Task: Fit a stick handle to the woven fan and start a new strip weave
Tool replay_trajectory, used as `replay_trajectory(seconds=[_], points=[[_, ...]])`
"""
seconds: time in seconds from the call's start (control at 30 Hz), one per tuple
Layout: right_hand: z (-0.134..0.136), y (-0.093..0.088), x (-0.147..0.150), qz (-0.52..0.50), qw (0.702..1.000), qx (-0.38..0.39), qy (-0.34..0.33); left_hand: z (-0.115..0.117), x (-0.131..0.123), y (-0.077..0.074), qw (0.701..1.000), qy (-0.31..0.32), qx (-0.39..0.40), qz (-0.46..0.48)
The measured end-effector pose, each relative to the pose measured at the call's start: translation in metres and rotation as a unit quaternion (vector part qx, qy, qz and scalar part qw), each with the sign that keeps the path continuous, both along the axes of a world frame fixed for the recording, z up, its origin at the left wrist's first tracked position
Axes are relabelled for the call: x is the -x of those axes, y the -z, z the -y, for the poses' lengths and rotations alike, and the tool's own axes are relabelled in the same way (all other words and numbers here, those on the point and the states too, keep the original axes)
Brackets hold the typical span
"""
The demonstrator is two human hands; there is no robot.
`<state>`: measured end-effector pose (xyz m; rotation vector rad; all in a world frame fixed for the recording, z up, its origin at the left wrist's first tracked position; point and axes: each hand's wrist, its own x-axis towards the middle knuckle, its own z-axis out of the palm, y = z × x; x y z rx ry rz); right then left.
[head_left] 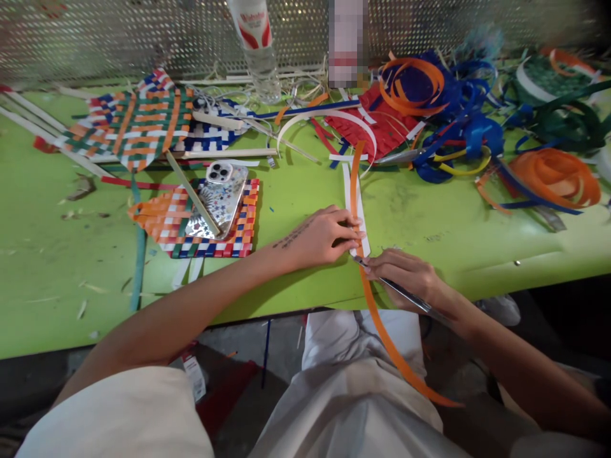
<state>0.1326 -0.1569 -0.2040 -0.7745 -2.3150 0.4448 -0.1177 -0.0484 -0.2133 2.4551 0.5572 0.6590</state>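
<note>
My left hand point(324, 235) lies on the green table point(71, 254), its fingers pressed down on an orange strip point(356, 184) and a white strip point(347, 181) lying side by side. The orange strip runs from the far pile, under my fingers, and curls off the table edge over my lap. My right hand point(405, 275) is closed around a thin metal blade or tool point(398, 291), its tip touching the strips just below my left fingers.
A phone point(219, 197) rests on a small woven mat point(210, 235). A larger woven mat point(138, 121) lies at the back left. Coils of orange point(556, 178), blue point(458, 121) and green strips fill the back right. A plastic bottle point(260, 51) stands at the back.
</note>
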Motion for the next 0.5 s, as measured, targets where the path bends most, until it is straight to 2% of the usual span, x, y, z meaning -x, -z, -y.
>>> replay_trajectory(seconds=[0.1, 0.23, 0.37, 0.5], points=[[0.002, 0.001, -0.001, -0.011, 1.000, -0.014, -0.004, 0.000, 0.000, -0.001, 1.000, 0.000, -0.003, -0.001], [0.000, -0.006, -0.002, 0.034, 0.999, -0.024, -0.018, 0.002, 0.001, -0.003, 1.000, -0.006, -0.002, -0.007], [-0.005, -0.011, -0.001, 0.054, 0.998, 0.004, -0.020, 0.002, 0.000, -0.003, 1.000, -0.012, -0.014, 0.000], [-0.005, -0.007, 0.001, 0.029, 0.999, 0.015, -0.011, 0.002, 0.000, -0.003, 1.000, -0.004, -0.022, 0.002]])
